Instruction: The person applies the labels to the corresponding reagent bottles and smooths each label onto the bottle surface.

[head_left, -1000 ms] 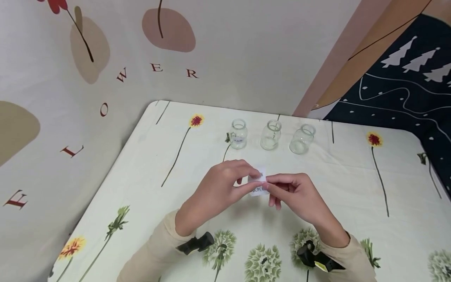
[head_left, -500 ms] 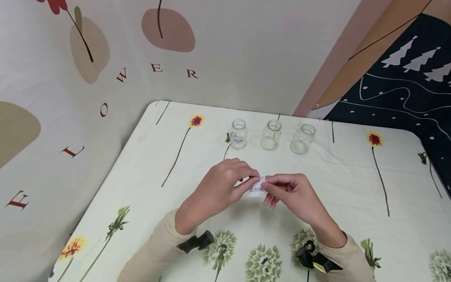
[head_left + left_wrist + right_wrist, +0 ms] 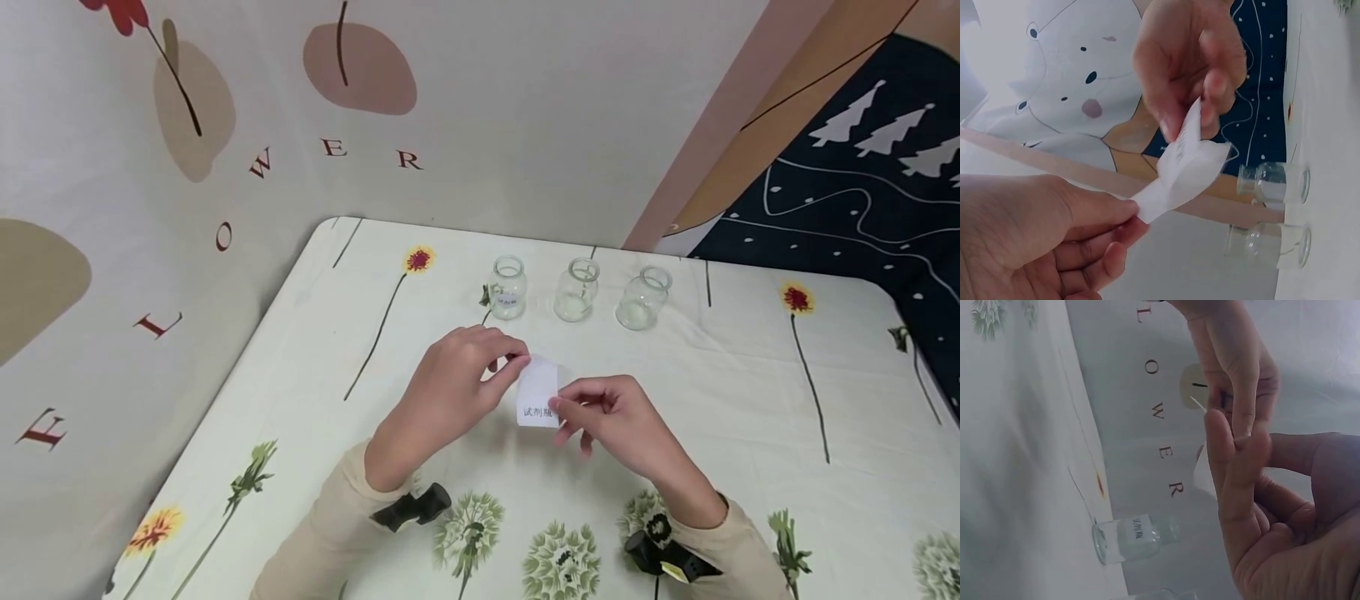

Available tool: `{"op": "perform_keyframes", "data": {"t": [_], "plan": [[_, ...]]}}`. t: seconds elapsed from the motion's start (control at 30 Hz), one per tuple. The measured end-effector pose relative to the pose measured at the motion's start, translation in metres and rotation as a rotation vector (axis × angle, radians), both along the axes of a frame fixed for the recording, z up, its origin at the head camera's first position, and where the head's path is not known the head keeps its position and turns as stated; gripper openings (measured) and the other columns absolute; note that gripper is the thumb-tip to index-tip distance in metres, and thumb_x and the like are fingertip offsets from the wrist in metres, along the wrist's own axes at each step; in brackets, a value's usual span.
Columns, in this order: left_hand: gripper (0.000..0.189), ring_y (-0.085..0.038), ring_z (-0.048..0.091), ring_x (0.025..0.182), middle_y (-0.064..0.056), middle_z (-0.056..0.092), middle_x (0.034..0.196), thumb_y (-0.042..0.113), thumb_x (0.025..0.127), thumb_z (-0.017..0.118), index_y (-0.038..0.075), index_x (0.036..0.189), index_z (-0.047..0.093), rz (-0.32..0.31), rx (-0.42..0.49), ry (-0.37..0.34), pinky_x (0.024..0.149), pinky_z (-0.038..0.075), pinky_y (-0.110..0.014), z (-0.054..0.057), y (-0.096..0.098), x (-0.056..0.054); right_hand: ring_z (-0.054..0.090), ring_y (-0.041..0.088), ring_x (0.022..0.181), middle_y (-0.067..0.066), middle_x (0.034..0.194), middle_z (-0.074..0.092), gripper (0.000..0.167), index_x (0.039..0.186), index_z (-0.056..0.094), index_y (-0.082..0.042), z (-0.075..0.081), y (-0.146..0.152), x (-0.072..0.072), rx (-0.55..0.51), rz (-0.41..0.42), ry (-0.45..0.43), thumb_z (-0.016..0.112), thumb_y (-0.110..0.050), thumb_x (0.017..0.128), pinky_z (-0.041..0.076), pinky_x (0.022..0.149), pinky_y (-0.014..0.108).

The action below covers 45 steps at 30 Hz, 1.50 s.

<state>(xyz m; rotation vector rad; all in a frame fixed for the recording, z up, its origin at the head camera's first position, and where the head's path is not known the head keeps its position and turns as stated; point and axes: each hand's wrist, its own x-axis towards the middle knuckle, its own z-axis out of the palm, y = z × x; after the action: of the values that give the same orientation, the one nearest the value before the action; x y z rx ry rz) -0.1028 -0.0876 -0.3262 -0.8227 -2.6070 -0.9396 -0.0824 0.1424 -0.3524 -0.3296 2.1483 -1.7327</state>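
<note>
In the head view, a white paper label is held above the table, in front of a row of 3 glass jars. Its upper left corner is pinched between thumb and fingertip by the left hand, and its right edge by the right hand; neither grip is opened wider than the paper needs. Compared with 0.5 s earlier, the hands are drawn apart, and more of the label's blank face is exposed above its printed line. By this spread, separation of a layer is suggested, though this cannot be confirmed. A similar label is already borne by the left jar; no label can be made out on the middle jar or the right jar.

In the left wrist view, the label is seen bent and curled between the 2 hands, with 1 end clasped by each; whether 1 folded sheet or 2 layers are shown cannot be told.

In the right wrist view, the label is mostly hidden behind the fingers, so the exact contact cannot be judged there. The print on the left jar is seen sideways.
</note>
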Motion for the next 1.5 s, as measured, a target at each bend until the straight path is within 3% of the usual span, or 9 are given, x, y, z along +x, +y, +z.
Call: {"op": "perform_keyframes", "data": {"t": [0.2,0.4,0.57,0.67,0.8,0.97,1.07,1.27,1.5], "plan": [[0.004,-0.014,0.058,0.071,0.005,0.071,0.082,0.013,0.096,0.075,0.012,0.096,0.08,0.096,0.019,-0.027,0.063,0.045,-0.029,0.002,-0.007,-0.004,0.069,0.023,0.058,0.011,0.081,0.071,0.018,0.098,0.076,0.004,-0.007,-0.003,-0.003,0.07,0.02,-0.05,0.069,-0.012,0.099,0.042,0.043,0.028],[0.006,-0.015,0.059,0.071,0.005,0.071,0.083,0.014,0.096,0.075,0.012,0.096,0.081,0.136,0.021,-0.055,0.062,0.045,-0.03,0.003,-0.009,-0.005,0.075,0.029,0.07,0.02,0.084,0.074,0.016,0.098,0.07,0.01,-0.034,-0.021,-0.003,-0.028,0.118,-0.127,0.068,-0.006,0.098,0.059,0.058,0.032],[0.006,-0.018,0.06,0.073,0.007,0.07,0.082,0.014,0.097,0.075,0.013,0.095,0.08,0.125,0.008,-0.084,0.062,0.044,-0.03,0.0,-0.005,-0.004,0.075,0.022,0.068,0.022,0.079,0.074,0.012,0.094,0.06,0.008,-0.053,-0.043,0.006,-0.084,0.167,-0.227,0.068,-0.001,0.097,0.062,0.066,0.036],[0.006,-0.017,0.059,0.073,0.008,0.069,0.081,0.015,0.097,0.074,0.014,0.095,0.08,0.118,0.002,-0.09,0.062,0.044,-0.029,-0.001,-0.004,-0.004,0.073,0.021,0.061,0.018,0.073,0.073,0.017,0.094,0.059,0.003,-0.058,-0.047,0.01,-0.011,0.195,-0.241,0.07,-0.009,0.098,0.061,0.061,0.036],[0.005,-0.014,0.057,0.073,0.008,0.07,0.082,0.014,0.096,0.075,0.014,0.094,0.08,0.114,0.001,-0.069,0.063,0.045,-0.029,-0.003,-0.003,-0.004,0.069,0.025,0.051,0.011,0.067,0.071,0.03,0.09,0.062,-0.003,-0.053,-0.039,0.008,0.185,0.195,-0.215,0.073,-0.03,0.098,0.055,0.048,0.034],[0.005,-0.014,0.058,0.072,0.007,0.071,0.082,0.013,0.095,0.076,0.013,0.091,0.08,0.11,0.001,-0.036,0.063,0.045,-0.028,-0.005,-0.001,-0.004,0.068,0.035,0.051,0.012,0.066,0.071,0.042,0.082,0.068,0.0,-0.034,-0.022,0.0,0.25,0.069,-0.137,0.071,-0.038,0.099,0.038,0.04,0.025],[0.004,-0.014,0.057,0.07,0.006,0.072,0.082,0.012,0.094,0.077,0.013,0.092,0.08,0.088,-0.013,0.003,0.065,0.045,-0.029,-0.008,0.003,-0.004,0.065,0.034,0.049,0.014,0.069,0.071,0.042,0.084,0.069,0.004,-0.025,-0.015,-0.005,0.133,-0.05,-0.09,0.067,-0.034,0.103,0.036,0.04,0.025],[0.004,-0.013,0.059,0.074,0.005,0.075,0.086,0.008,0.091,0.078,0.012,0.092,0.08,0.028,-0.037,0.099,0.069,0.046,-0.029,-0.012,0.012,0.0,0.06,0.016,0.049,0.006,0.08,0.074,0.037,0.101,0.073,0.008,-0.019,-0.011,-0.01,-0.138,-0.229,-0.056,0.061,-0.027,0.107,0.043,0.043,0.025],[0.005,-0.015,0.062,0.077,0.005,0.074,0.086,0.008,0.089,0.08,0.012,0.09,0.08,-0.005,-0.051,0.215,0.07,0.047,-0.028,-0.013,0.019,0.004,0.061,0.014,0.049,0.005,0.08,0.076,0.033,0.093,0.075,0.002,-0.018,-0.009,-0.011,-0.198,-0.318,-0.079,0.066,-0.028,0.103,0.043,0.044,0.024]]}}
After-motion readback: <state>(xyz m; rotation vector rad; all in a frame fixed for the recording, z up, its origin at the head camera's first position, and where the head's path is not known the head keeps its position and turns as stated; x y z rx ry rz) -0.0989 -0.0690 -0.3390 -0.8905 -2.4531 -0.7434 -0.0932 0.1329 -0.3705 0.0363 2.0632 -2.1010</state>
